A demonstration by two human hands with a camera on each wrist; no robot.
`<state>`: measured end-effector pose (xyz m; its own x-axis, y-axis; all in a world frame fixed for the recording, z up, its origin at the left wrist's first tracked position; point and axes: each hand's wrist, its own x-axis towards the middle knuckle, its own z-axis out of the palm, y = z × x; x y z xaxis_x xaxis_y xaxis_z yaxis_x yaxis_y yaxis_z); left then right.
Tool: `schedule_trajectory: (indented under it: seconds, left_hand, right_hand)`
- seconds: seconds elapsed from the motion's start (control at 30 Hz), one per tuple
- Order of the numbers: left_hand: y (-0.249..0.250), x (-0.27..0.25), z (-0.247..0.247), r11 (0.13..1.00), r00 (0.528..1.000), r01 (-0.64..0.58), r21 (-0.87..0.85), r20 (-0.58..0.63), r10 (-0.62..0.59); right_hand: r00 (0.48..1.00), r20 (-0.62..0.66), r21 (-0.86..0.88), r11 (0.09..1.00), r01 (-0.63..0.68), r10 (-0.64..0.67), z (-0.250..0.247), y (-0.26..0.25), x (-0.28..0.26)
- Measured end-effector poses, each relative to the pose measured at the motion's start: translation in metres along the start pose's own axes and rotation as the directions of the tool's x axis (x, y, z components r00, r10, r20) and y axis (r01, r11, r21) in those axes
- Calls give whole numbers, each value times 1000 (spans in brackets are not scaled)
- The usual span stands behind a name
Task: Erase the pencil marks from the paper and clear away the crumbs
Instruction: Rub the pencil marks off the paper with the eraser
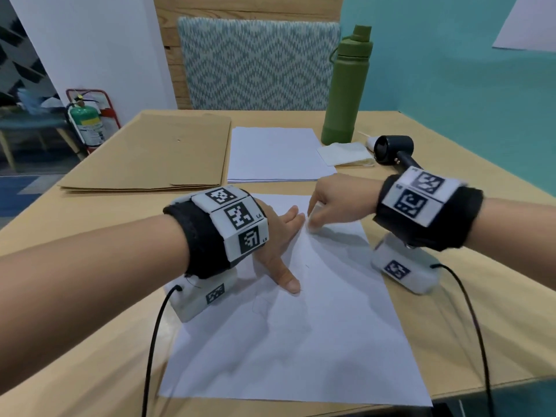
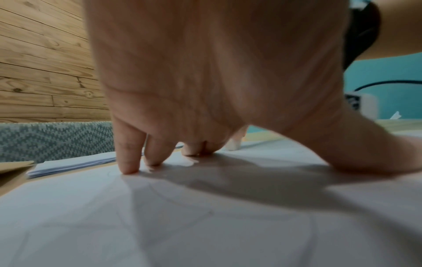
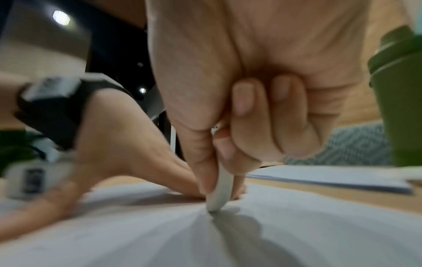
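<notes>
A white sheet of paper (image 1: 301, 326) with faint pencil lines lies on the wooden table in front of me. My left hand (image 1: 279, 236) presses flat on its upper part, fingers spread and straight (image 2: 128, 162), thumb stretched toward me. My right hand (image 1: 328, 203) pinches a white eraser (image 3: 220, 195) between thumb and fingers, its tip down on the paper (image 3: 297, 225) right beside the left fingertips. The eraser (image 1: 314, 219) shows in the head view as a pale blur under the right fingers. Crumbs are too small to make out.
Behind the sheet lie a stack of white paper (image 1: 276, 155) and brown envelopes (image 1: 150, 155). A green bottle (image 1: 346, 85), a folded cloth (image 1: 346, 155) and a black small blower-like device (image 1: 391, 152) stand at the back right. A chair back (image 1: 258, 64) faces the table's far edge.
</notes>
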<state>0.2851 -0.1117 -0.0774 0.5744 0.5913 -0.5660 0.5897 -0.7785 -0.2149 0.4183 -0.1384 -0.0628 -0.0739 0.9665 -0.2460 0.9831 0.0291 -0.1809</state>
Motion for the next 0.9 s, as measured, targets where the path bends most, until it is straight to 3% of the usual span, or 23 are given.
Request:
schedule_trajectory:
  seconds: [0.07, 0.23, 0.4, 0.57, 0.77, 0.83, 0.9]
  left_hand:
    - [-1, 1, 1, 1000, 1000, -6, -1, 3, 6]
    - [-1, 1, 1, 999, 1000, -14, -33, 8, 14]
    - [-1, 1, 0, 1000, 1000, 4, 6, 19, -4]
    - [1, 1, 0, 1000, 999, 6, 7, 35, -6]
    - [-1, 0, -1, 1000, 999, 4, 11, 36, -5]
    - [-1, 0, 0, 1000, 999, 6, 7, 33, -6]
    - [1, 0, 0, 1000, 999, 4, -6, 34, -4]
  right_hand:
    - [1000, -30, -11, 1000, -1, 0, 2, -3, -1]
    - [994, 100, 20, 999, 38, -40, 8, -11, -15]
    - [999, -41, -25, 999, -31, 30, 2, 2, -7]
    - [984, 166, -8, 998, 66, -64, 5, -4, -26]
    - [1000, -5, -72, 997, -16, 16, 3, 0, -10]
    - [998, 42, -55, 997, 57, -55, 8, -5, -19]
    - [975, 187, -15, 993, 121, -116, 10, -12, -33]
